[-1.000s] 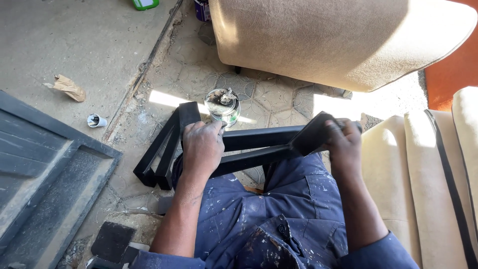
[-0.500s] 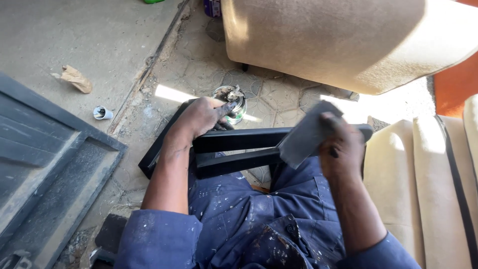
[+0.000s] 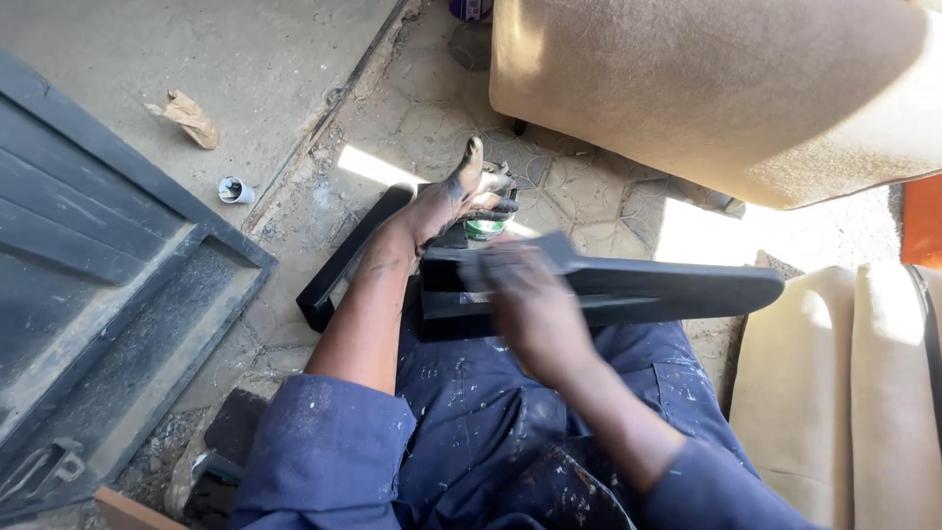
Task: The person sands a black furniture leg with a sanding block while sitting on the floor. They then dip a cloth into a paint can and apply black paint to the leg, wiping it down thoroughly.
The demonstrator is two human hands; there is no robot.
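Head view: left hand (image 3: pixel 461 201), fingers curled, grips the small green can (image 3: pixel 484 229); blurred right hand (image 3: pixel 530 304) presses a grey pad (image 3: pixel 520 257) on the black panel (image 3: pixel 638 290).

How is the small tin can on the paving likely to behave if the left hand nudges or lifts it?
The small tin can stands upright and narrow on uneven paving, so a sideways nudge could probably tip it. Being round, it would likely roll once over. The left hand above it looks smeared dark, so the grip may be slippery.
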